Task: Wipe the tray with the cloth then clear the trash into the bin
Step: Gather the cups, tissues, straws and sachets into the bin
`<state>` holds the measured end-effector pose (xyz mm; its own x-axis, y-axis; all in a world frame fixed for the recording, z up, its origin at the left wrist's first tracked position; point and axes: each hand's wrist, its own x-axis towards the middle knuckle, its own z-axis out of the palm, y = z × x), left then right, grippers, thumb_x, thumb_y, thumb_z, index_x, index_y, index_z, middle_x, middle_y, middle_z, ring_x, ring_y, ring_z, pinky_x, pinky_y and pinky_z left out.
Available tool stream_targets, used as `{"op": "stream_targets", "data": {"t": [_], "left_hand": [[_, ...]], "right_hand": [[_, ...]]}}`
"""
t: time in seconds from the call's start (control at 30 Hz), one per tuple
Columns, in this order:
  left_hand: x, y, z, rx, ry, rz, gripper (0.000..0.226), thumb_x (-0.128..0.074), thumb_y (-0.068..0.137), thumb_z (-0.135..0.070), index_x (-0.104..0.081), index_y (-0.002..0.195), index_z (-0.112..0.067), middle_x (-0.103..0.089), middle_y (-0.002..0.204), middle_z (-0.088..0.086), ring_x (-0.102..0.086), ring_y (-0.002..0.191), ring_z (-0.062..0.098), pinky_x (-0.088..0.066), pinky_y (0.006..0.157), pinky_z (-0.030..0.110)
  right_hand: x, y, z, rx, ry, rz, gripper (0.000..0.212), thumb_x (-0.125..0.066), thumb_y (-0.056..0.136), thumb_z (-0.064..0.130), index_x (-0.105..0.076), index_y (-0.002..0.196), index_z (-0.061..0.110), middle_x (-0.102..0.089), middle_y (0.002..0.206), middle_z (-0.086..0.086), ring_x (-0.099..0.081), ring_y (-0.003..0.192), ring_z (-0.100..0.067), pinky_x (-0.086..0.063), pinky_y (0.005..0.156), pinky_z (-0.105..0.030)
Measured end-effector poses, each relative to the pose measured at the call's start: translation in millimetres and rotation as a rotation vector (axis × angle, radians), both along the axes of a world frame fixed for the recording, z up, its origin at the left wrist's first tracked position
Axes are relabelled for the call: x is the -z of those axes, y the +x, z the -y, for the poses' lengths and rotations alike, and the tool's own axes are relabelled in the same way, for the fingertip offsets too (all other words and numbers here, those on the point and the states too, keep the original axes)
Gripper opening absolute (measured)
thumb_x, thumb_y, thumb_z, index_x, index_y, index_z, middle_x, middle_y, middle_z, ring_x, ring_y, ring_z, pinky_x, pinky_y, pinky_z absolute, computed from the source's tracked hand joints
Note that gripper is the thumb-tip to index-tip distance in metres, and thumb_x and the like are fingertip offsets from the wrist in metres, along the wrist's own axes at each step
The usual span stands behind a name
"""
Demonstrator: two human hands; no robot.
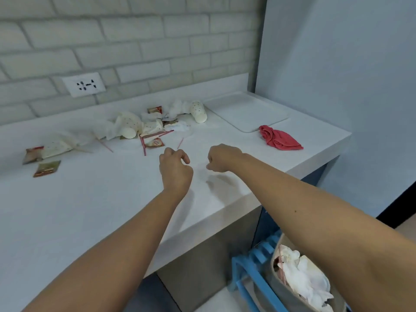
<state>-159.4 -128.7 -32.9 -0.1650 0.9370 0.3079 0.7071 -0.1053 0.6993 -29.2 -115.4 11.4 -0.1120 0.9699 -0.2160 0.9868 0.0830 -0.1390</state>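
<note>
A white tray (pixel 245 111) lies bare at the counter's far right corner. Just in front of it sits a crumpled red cloth (pixel 280 140). Trash is strewn across the middle and left of the counter: dotted paper cups (pixel 199 111), crushed cups and napkins (pixel 129 126), sauce sachets (pixel 47 168) and pink stirrers (pixel 180 144). My left hand (pixel 175 167) and my right hand (pixel 222 157) hover side by side over bare counter, fingers loosely curled and holding nothing. Both are nearer me than the trash and left of the cloth.
A grey bin (pixel 270 289) in a blue frame (pixel 254 273) stands on the floor below the counter's right edge, holding crumpled tissues. A wall socket (pixel 84 84) sits in the white brick wall behind. A blue wall closes off the right side.
</note>
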Motion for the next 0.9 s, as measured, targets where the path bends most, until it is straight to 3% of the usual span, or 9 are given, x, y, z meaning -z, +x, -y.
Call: {"op": "stream_targets", "data": {"t": [0.13, 0.4, 0.53, 0.7, 0.8, 0.9], "left_hand": [[-2.8, -64.8, -19.9, -0.099, -0.028, -0.028, 0.031, -0.044, 0.069, 0.018, -0.057, 0.079, -0.008, -0.048, 0.104, 0.011, -0.043, 0.108, 0.027, -0.034, 0.076, 0.026], [-4.0, -189.3, -56.6, -0.222, -0.094, -0.044, 0.029, -0.042, 0.072, 0.016, -0.058, 0.08, -0.006, -0.046, 0.104, 0.009, -0.042, 0.108, 0.026, -0.039, 0.078, 0.03], [-2.3, -251.4, -75.3, -0.265, -0.123, -0.079, 0.027, -0.044, 0.074, 0.013, -0.061, 0.086, -0.005, -0.049, 0.109, 0.011, -0.047, 0.105, 0.029, -0.045, 0.083, 0.037], [7.6, -316.5, -94.8, -0.295, -0.206, -0.138, 0.027, -0.048, 0.08, 0.006, -0.062, 0.101, -0.005, -0.046, 0.115, 0.01, -0.047, 0.108, 0.028, -0.036, 0.077, 0.028], [15.3, -342.9, -106.9, -0.307, -0.241, -0.142, 0.029, -0.048, 0.084, 0.003, -0.063, 0.108, -0.006, -0.045, 0.122, 0.011, -0.043, 0.118, 0.027, -0.039, 0.092, 0.033], [20.5, -354.0, -119.5, -0.289, -0.26, -0.154, 0.03, -0.048, 0.087, 0.002, -0.065, 0.111, -0.005, -0.047, 0.125, 0.012, -0.043, 0.12, 0.028, -0.037, 0.102, 0.035]], "right_hand": [[-5.8, -60.8, -27.1, -0.09, 0.104, -0.027, 0.007, -0.05, 0.092, 0.019, -0.049, 0.087, 0.014, -0.05, 0.086, -0.001, -0.049, 0.08, -0.022, -0.028, 0.051, -0.021], [-15.2, -166.0, -79.7, -0.21, 0.12, -0.028, 0.005, -0.049, 0.091, 0.016, -0.051, 0.087, 0.014, -0.053, 0.091, -0.001, -0.05, 0.082, -0.021, -0.032, 0.055, -0.022], [-15.5, -212.4, -103.6, -0.247, 0.111, -0.048, 0.006, -0.051, 0.09, 0.017, -0.054, 0.086, 0.013, -0.054, 0.091, -0.003, -0.052, 0.079, -0.023, -0.031, 0.051, -0.021], [-2.4, -259.1, -126.1, -0.242, 0.062, -0.104, 0.011, -0.052, 0.088, 0.013, -0.051, 0.078, 0.009, -0.052, 0.082, -0.005, -0.052, 0.077, -0.024, -0.038, 0.058, -0.023], [11.3, -279.4, -138.3, -0.232, -0.004, -0.126, 0.03, -0.051, 0.088, 0.01, -0.039, 0.061, 0.012, -0.041, 0.068, -0.001, -0.049, 0.072, -0.022, -0.031, 0.05, -0.02], [19.4, -294.5, -151.9, -0.205, -0.047, -0.132, 0.036, -0.052, 0.089, 0.009, -0.032, 0.059, 0.017, -0.036, 0.067, 0.002, -0.047, 0.072, -0.02, -0.029, 0.049, -0.02]]}}
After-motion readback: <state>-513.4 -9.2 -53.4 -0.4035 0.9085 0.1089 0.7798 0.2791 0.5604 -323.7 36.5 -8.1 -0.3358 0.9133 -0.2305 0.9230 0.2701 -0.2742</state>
